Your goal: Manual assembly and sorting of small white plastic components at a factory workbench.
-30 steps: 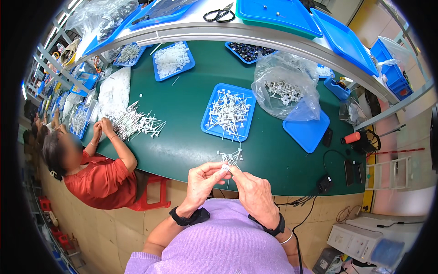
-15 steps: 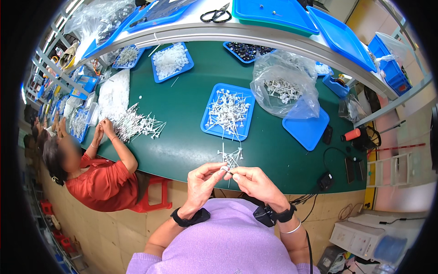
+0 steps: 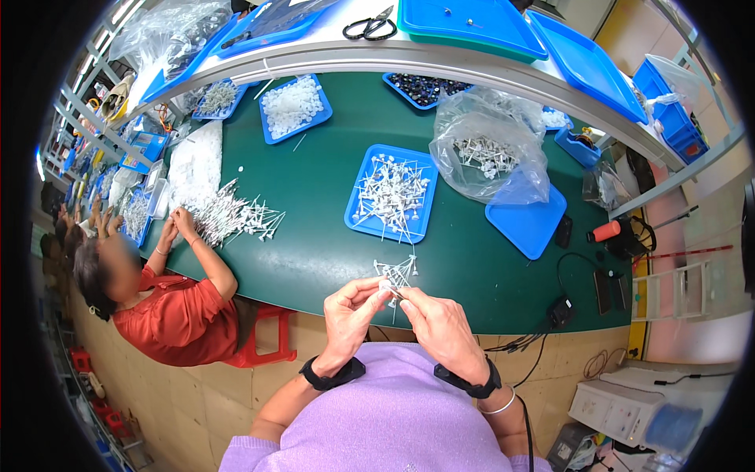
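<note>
Head cam: left fisheye of a head-worn pair, facing down and forward over the purple top (image 3: 377,409) onto the green tabletop (image 3: 307,271). Left hand (image 3: 348,316) and right hand (image 3: 442,326) close, below centre; shelf edge (image 3: 354,57) farther out, bowed by the lens.

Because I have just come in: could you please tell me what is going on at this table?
At a green table, the person's left hand pinches a small white piece. The right hand is close against it; whether it grips something too is hard to see. Beyond lies a small pile of white-headed stems, and past it a blue tray holds many more. To the left, a co-worker in red sits beside a larger heap of similar-looking stems.
</note>
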A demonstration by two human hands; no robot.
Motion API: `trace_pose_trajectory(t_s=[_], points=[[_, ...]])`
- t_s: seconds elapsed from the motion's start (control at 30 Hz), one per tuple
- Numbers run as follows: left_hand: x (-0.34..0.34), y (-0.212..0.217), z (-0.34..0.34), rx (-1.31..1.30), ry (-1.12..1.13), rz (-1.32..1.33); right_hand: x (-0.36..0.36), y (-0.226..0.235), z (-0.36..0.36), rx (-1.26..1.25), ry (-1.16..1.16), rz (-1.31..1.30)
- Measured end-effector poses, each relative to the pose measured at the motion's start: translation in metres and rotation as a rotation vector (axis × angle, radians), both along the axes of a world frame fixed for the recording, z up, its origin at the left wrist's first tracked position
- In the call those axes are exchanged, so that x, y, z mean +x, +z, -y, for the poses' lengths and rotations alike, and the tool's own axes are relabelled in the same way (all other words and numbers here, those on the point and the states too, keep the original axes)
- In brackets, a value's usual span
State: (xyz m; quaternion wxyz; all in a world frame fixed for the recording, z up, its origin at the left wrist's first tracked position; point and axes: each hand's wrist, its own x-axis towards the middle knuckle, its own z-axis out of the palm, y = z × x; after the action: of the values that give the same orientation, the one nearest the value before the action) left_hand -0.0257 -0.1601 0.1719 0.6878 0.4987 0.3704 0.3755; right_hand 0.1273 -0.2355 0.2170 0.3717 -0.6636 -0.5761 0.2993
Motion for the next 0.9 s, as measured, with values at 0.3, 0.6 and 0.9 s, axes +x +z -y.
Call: trace_pose_trajectory(t_s=[0.3, 0.6, 0.9], points=[[0.006, 0.001, 0.005, 0.045, 0.049, -0.029, -0.011, 0.0, 0.004, 0.041, -0.098, 0.159], [0.009, 0.001, 0.008, 0.354, 0.118, -0.223, -0.015, 0.003, 0.002, 0.001, -0.096, 0.233], [0.011, 0.0, 0.006, 0.539, 0.137, -0.324, -0.019, 0.002, 0.002, 0.01, -0.11, 0.343]])
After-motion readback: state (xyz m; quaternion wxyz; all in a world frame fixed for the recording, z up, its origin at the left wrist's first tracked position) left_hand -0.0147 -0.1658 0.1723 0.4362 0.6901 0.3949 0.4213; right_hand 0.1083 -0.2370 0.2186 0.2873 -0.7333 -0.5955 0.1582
